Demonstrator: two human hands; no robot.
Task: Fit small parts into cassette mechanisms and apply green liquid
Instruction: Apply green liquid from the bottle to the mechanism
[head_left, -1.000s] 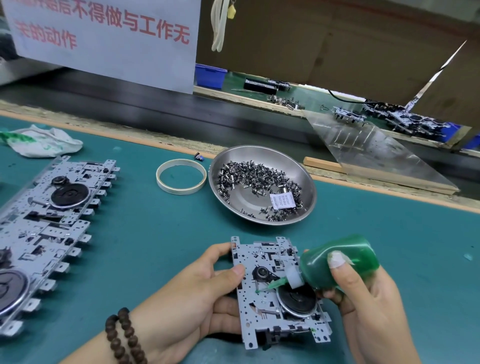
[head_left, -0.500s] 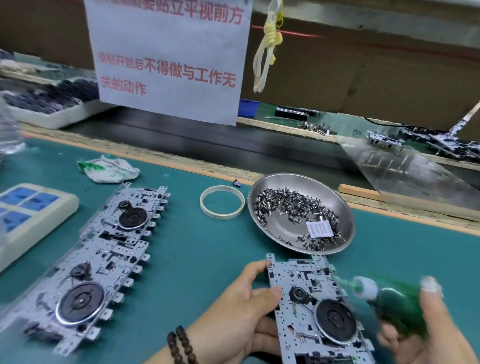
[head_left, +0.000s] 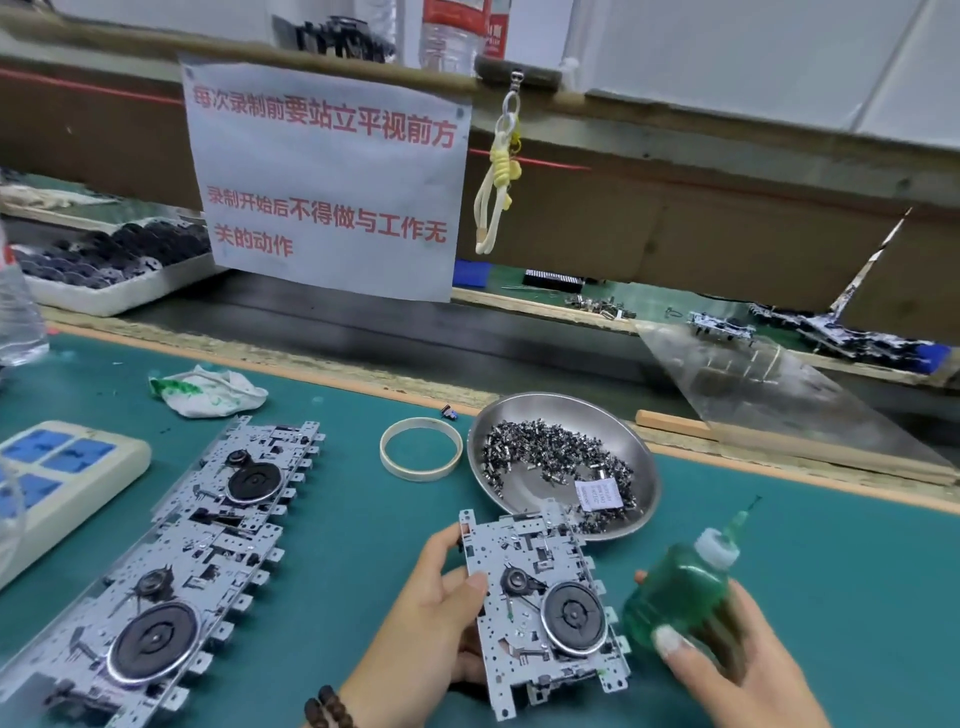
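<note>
my right hand wraps its fingers and thumb round the green bottle, tip tilted up and away from the work, so the needle nozzle points toward the far edge of the table. my left hand grips the cassette plate by its left edge, thumb pressed on the top face, the plate lifted off the mat and slanted toward me. the risk i see is in the soft bottle: it is squeezable plastic, and a tight grip while i swing it could, i think, spit green liquid onto the mat or the black wheel where none is wanted. the thin stamped plate has sharp tabs and open cut-outs, and held by one edge it could twist or slip, shaking loose any small part that is only seated, though i cannot tell which ones are. the steel dish just beyond is shallow, smooth and shiny, heaped with tiny metal parts and a paper label; the plate's far corner overlaps its rim in my view, so a knock might scatter them. a pale tape ring lies beside the dish. to my left a row of mechanisms lies flat on the teal mat, with a stained rag behind.
</note>
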